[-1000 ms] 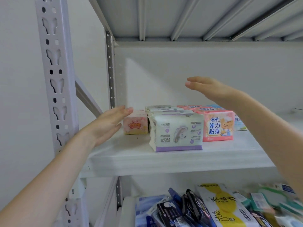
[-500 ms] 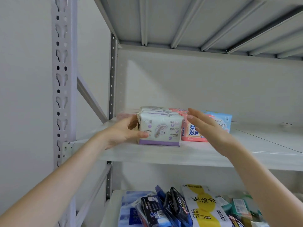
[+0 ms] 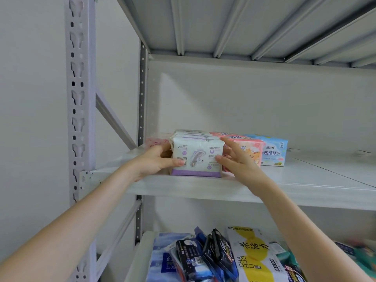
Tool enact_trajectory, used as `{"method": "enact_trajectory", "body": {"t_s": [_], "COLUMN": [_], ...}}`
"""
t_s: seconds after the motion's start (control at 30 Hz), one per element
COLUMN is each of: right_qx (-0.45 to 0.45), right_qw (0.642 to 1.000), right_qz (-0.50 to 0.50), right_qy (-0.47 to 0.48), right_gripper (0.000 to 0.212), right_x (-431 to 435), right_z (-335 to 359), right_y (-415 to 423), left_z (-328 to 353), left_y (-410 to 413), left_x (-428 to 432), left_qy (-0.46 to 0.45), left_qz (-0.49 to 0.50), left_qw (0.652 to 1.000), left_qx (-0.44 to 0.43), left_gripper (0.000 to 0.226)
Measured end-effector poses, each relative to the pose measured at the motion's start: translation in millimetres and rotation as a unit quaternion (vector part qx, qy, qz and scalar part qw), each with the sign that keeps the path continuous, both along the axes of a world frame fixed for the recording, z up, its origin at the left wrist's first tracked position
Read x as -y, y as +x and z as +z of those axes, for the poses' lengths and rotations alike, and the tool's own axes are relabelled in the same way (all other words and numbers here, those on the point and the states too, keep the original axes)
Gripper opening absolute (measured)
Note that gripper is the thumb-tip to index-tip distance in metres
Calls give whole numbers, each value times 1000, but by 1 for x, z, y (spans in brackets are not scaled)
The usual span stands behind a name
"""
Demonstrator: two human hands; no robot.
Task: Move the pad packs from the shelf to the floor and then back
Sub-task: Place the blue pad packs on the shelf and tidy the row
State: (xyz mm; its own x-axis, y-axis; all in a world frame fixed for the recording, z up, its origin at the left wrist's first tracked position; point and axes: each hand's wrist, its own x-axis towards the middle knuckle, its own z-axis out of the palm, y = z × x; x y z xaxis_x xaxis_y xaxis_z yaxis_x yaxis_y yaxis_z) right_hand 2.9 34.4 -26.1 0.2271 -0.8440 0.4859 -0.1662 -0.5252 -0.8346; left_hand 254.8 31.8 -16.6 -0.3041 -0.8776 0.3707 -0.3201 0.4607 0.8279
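Observation:
A white and purple pad pack (image 3: 198, 154) stands at the front of the grey shelf (image 3: 203, 188). My left hand (image 3: 156, 159) grips its left end, thumb across the front face. My right hand (image 3: 236, 162) holds its right end, thumb on the front and fingers along the side. Right behind it are a pink pad pack (image 3: 249, 150) and a light blue pad pack (image 3: 273, 149). A small pink pack (image 3: 154, 141) sits to the left, partly hidden by my left hand.
The grey rack upright (image 3: 80, 119) rises at the left, with a diagonal brace behind it. The upper shelf's ribbed underside (image 3: 244, 27) hangs overhead. On the lower shelf lie blue and black packets (image 3: 195, 259) and a yellow and white bag (image 3: 254, 259).
Both hands came down from above the packs and closed on the two ends of the white and purple pack. The camera has dropped lower relative to the shelf.

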Motion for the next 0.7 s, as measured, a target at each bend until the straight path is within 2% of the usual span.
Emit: {"method": "enact_trajectory", "body": {"t_s": [0.43, 0.7], "right_qx": [11, -17], "right_qw": [1000, 998], "right_qz": [-11, -57], "right_qy": [-4, -24], "right_gripper": [48, 55], "right_x": [1, -15], "right_z": [-1, -9], "right_y": [1, -15], "left_z": [-2, -9], "left_y": [-2, 4], "left_x": [2, -8], "left_qy": [-8, -93], "left_qz": [21, 75], "left_qw": [1000, 992], "left_qx": [21, 45], "left_gripper": [49, 82]}}
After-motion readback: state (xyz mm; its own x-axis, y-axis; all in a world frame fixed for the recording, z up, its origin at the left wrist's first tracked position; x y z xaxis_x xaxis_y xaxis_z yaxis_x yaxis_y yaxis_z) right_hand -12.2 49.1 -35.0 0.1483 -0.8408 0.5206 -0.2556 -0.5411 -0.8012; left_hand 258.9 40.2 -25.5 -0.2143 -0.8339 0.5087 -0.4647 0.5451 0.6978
